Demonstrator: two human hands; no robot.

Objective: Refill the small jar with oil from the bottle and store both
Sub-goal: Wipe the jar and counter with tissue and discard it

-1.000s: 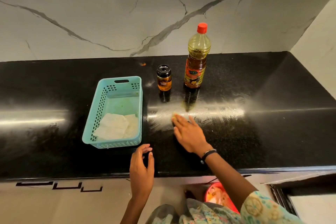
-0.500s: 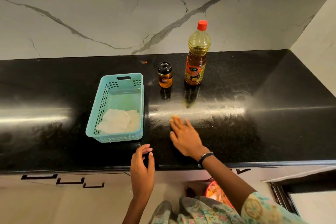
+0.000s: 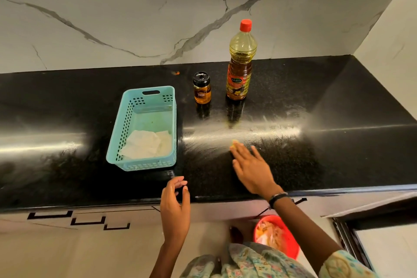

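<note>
The oil bottle (image 3: pixel 240 67), red cap on, stands upright at the back of the black counter. Left of it stands the small jar (image 3: pixel 202 89), with amber oil inside and its black lid on. My right hand (image 3: pixel 252 169) lies flat on the counter in front of the bottle, fingers straight. It presses a small yellowish piece (image 3: pixel 234 142) that shows only at the fingertips. My left hand (image 3: pixel 174 207) hovers at the counter's front edge, fingers loosely curled, holding nothing.
A teal plastic basket (image 3: pixel 112 142) sits left of the jar with a crumpled white tissue (image 3: pixel 144 144) in it. Smeared streaks shine on the counter (image 3: pixel 338 153) around my right hand. A red tub (image 3: pixel 291 246) stands on the floor below. The marble wall closes off the back and right.
My right hand has slid to the right along the counter, flat on the yellowish piece. The left hand, bottle and jar have stayed where they were.
</note>
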